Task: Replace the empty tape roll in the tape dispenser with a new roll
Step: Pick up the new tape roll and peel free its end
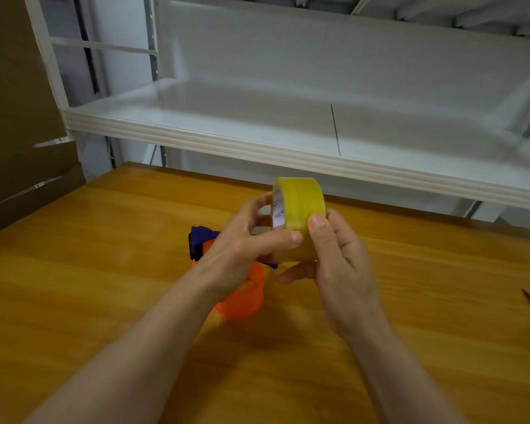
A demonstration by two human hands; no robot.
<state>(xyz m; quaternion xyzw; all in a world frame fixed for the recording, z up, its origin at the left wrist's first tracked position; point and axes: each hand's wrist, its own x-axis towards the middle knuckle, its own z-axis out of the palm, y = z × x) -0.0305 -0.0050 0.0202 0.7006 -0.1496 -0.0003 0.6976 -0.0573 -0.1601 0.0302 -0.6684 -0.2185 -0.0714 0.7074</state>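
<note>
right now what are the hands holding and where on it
The yellow tape roll: left hand and right hand both grip it, thumbs on its outer band.

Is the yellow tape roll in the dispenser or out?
Out: left hand and right hand hold the roll above the dispenser on the table.

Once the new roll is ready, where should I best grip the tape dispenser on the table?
Probably the orange end of the tape dispenser, from above on your near side: it points toward you, mostly uncovered, while the blue end sits behind your left hand.
</note>
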